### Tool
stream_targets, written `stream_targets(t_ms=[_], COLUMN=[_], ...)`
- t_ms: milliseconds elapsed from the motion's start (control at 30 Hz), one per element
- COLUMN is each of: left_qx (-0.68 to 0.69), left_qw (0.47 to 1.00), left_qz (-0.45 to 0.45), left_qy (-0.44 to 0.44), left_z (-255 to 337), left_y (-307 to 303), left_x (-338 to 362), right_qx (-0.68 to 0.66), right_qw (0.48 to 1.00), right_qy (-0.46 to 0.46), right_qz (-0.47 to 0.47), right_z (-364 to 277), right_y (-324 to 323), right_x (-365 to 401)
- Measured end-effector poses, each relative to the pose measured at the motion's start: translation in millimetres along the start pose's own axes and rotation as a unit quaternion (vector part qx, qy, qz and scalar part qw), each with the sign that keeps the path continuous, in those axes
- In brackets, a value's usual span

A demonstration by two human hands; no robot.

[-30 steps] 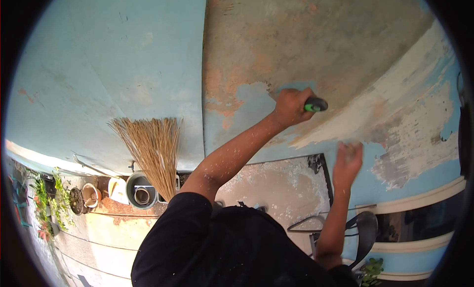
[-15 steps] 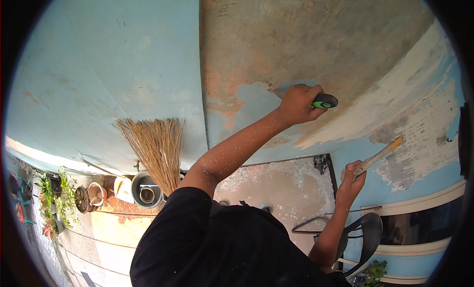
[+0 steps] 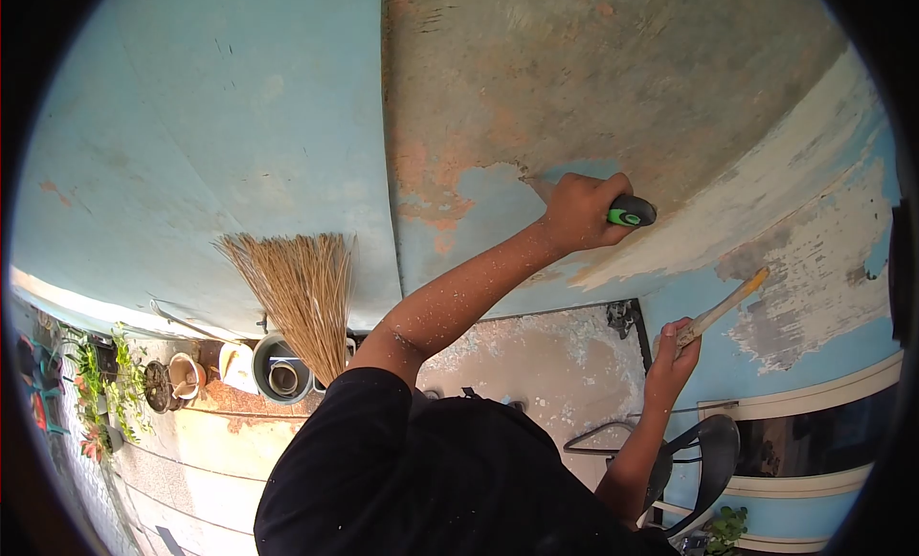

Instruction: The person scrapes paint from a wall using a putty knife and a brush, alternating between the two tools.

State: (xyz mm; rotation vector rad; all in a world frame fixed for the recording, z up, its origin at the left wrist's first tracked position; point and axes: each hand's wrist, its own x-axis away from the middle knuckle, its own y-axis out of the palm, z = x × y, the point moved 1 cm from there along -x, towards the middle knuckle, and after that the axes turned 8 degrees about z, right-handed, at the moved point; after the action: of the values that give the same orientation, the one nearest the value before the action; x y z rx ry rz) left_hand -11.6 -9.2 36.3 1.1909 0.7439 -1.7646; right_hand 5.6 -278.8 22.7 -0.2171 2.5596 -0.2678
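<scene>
My left hand (image 3: 586, 211) is closed around a scraper (image 3: 633, 211) with a black and green handle. Its blade points left from my fist, at the edge of a flaked patch on the pale blue wall (image 3: 278, 97); exact contact is hard to make out. Lower right, my right hand (image 3: 674, 350) grips a long, thin tool (image 3: 725, 309) with a worn pale handle and a yellowish end pointing up and right. That end is near a scraped whitish patch (image 3: 814, 278) on the wall. White flecks cover my left forearm.
A stick broom (image 3: 304, 293) stands bristles up left of my arm. Beyond it are a grey bucket (image 3: 280, 365), pots (image 3: 186, 374) and plants (image 3: 124, 393). Paint flakes lie on the floor (image 3: 536, 360). A black chair (image 3: 713, 470) and a window (image 3: 814, 441) are at the lower right.
My left hand and the scraper have moved slightly down in the view. My right hand and its tool have shifted slightly left and down.
</scene>
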Motion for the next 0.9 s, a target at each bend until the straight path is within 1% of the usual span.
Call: stream_targets(t_ms=[133,200,433,633,667,733,767,800,833,867,900], left_qx=[-0.009,0.023,0.012,0.002,0.0,-0.003,-0.011,-0.018,-0.018,-0.011,-0.004], left_qw=[1.0,0.997,0.996,0.996,0.997,0.998,0.999,1.0,1.0,1.0,0.999], left_qz=[0.027,0.071,0.078,0.085,0.071,0.055,0.033,0.011,0.01,-0.008,-0.026], left_qy=[-0.013,-0.016,-0.03,-0.01,-0.007,-0.004,0.006,0.017,0.017,0.028,0.04], left_z=[-1.4,0.1,0.6,1.0,1.1,1.7,2.7,3.6,3.2,2.1,1.2], left_y=[1.8,0.1,2.6,3.8,3.7,1.7,0.9,1.0,1.8,3.0,4.1], left_x=[-3.5,-7.2,-2.7,-3.0,-2.0,0.2,1.8,2.8,3.7,4.9,5.7], right_qx=[0.014,0.012,-0.01,0.002,0.003,-0.035,-0.036,-0.04,-0.044,-0.045,-0.058], right_qw=[1.0,1.0,1.0,1.0,1.0,0.999,0.999,0.999,0.999,0.999,0.997], right_qy=[-0.005,-0.003,0.014,0.0,0.0,-0.001,0.0,-0.014,-0.027,-0.026,-0.055], right_qz=[0.002,0.004,-0.001,-0.009,-0.008,-0.035,-0.034,-0.025,-0.015,-0.014,-0.012], right_z=[-2.9,-2.6,-11.8,-17.4,-20.6,-29.7,-34.9,-40.9,-45.9,-48.0,-49.1], right_y=[-0.5,-2.3,0.7,1.0,0.7,1.1,-0.8,-5.1,-10.4,-17.1,-25.8], right_x=[1.0,0.6,-0.6,0.9,0.3,-2.0,-4.7,-8.7,-12.5,-16.8,-22.5])
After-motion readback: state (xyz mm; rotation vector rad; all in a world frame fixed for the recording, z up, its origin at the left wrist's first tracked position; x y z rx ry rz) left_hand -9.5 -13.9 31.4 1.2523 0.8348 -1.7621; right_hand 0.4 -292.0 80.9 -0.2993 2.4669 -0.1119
